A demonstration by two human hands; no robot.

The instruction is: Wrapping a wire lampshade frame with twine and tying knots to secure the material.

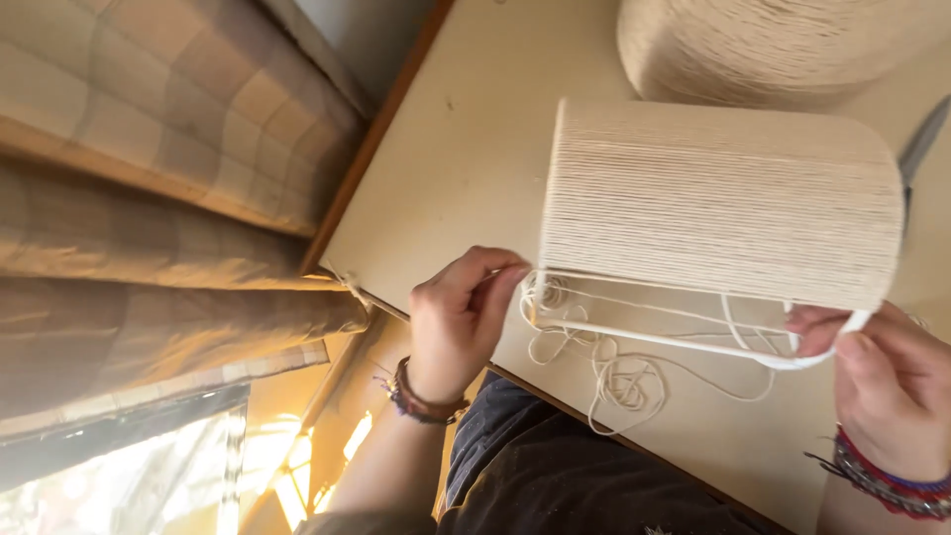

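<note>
I steadied the cream cord-wrapped wire lampshade frame (718, 203) with my right hand (887, 381) gripping its white rim, while my left hand (461, 317) pinched loose cord beside it to keep tension.

Your left hand (461, 317) pinches cord (614, 381) at the wrapped frame (718, 203); your right hand (887, 381) grips its rim. A spool (773, 45) stands on the table (456, 149) behind.
</note>
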